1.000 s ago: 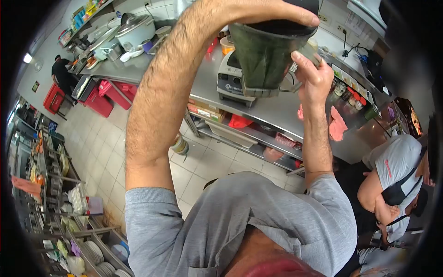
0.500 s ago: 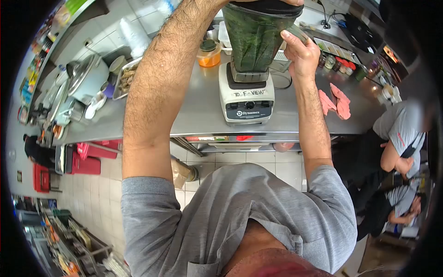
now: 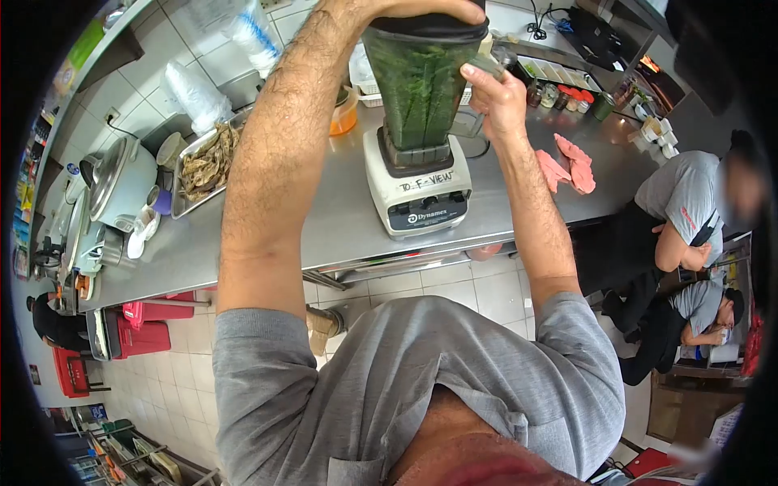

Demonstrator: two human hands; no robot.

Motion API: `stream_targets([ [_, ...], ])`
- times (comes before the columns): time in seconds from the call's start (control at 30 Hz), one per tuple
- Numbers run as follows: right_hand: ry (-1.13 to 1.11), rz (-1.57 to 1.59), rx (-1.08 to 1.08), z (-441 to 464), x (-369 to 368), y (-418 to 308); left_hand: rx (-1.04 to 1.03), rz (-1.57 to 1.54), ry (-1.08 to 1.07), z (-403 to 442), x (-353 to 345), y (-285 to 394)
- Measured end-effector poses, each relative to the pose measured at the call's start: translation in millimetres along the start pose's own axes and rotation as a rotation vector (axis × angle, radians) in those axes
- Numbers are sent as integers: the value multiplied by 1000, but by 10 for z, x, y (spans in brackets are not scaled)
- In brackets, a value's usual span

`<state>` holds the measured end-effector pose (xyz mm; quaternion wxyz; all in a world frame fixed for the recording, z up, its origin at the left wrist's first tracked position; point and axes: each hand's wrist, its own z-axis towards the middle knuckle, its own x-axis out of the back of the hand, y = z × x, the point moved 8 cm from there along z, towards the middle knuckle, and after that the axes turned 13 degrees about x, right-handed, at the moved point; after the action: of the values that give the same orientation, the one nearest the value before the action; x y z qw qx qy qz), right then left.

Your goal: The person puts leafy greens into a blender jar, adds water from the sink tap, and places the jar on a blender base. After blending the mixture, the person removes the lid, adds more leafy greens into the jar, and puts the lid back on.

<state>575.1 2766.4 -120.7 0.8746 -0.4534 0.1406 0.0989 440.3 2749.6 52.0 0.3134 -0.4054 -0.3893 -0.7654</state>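
Observation:
A blender jar (image 3: pixel 416 89) full of chopped greens in green liquid stands on a white motor base (image 3: pixel 420 185) marked "TO: F-VIEW". My left hand (image 3: pixel 438 8) lies across the black lid (image 3: pixel 425 29), holding it from above; part of this hand is cut off by the top edge of the view. My right hand (image 3: pixel 501 101) is closed around the jar handle (image 3: pixel 486 63), with the thumb along its top. The jar sits upright in the base.
Behind my left arm is a metal tray (image 3: pixel 180 194) of brownish food pieces, beside a large rice cooker (image 3: pixel 121 182). An orange container (image 3: pixel 344 113) stands behind the blender. Pink cloths (image 3: pixel 574 166) lie to the right on the steel counter (image 3: pixel 324 235). Two people (image 3: pixel 685 215) are at the right.
The view has turned, so the blender and counter appear shifted left and tilted. Both hands keep their places on lid and handle. The greens in the jar look brighter.

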Motion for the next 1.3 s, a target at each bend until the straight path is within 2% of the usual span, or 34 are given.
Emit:
stream_targets([
  [0.07, -4, -27, 39, -28, 2, -26, 26, 10, -61, 98, -83, -24],
  [0.23, -74, -29, 8, -21, -17, -14, -57, -32, 13, 108, -48, -15],
  [0.47, -117, -22, -8, -39, -35, -27, 51, -105, -172, 161, -57, -17],
  [0.53, -108, -14, 0, -44, -32, -32, 6, -86, -8, 145, -16, -3],
  [0.7, -100, -38, -4, -34, 7, 18, -24, 16, 71, 110, -84, 9],
  [0.77, -104, -44, 1, -38, -13, -3, -48, 35, 182, 75, -57, -2],
  [1.03, -102, -24, 9, -18, 6, 8, -40, 48, 181, 41, -46, 3],
  [1.13, -184, -102, -61, -60, 21, 10, -40, 49, 127, 81, -67, -10],
  [1.17, -196, -207, 26, -81, 19, -105, -26, 67, 13, 106, -97, 44],
  [1.2, -207, -313, 108, -121, 28, -193, -91, 78, 63, 138, -107, 31],
  [1.27, -256, -365, 71, -261, 212, -67, 17, 91, -7, 88, -118, 81],
  [1.3, -242, -460, 42, -405, 377, 28, -38, 29, -56, -22, -67, 198],
])
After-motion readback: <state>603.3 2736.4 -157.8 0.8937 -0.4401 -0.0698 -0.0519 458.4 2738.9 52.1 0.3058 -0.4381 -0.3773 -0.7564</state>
